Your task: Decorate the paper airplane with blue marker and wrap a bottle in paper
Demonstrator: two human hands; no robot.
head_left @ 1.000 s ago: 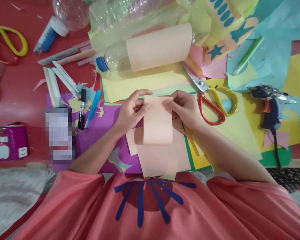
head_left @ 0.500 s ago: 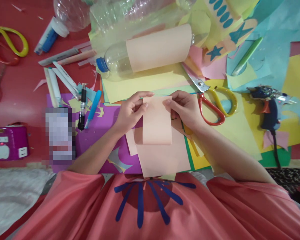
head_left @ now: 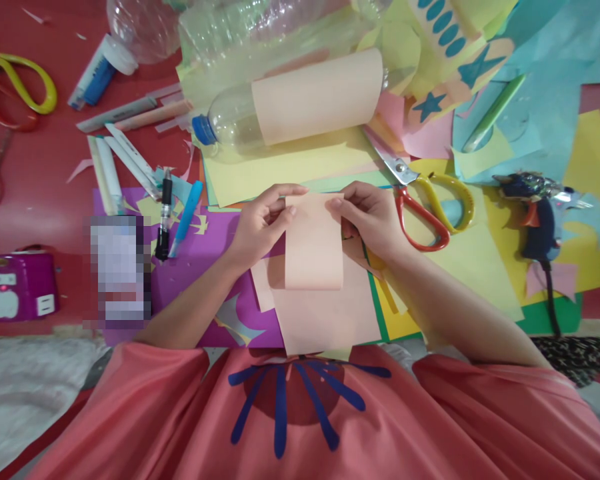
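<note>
A strip of peach paper (head_left: 313, 247), bent over on itself with a rounded lower end, is held up by its top corners. My left hand (head_left: 265, 223) pinches the left corner between thumb and fingers. At the right corner, my right hand (head_left: 373, 217) grips it the same way. Beneath the strip lies a larger peach sheet (head_left: 330, 320). Beyond my hands, a clear plastic bottle (head_left: 235, 120) with a blue cap lies on its side, wrapped in peach paper (head_left: 320, 97). Scissors (head_left: 423, 200) with red and yellow handles rest beside my right hand.
On the right is a dark blue glue gun (head_left: 540, 227) with a cord. At left are a phone-like device with a blurred screen (head_left: 120, 267), a black pen (head_left: 164, 213), a blue pen (head_left: 187, 217) and a purple box (head_left: 23, 287). Another pair of scissors (head_left: 30, 83) lies far left.
</note>
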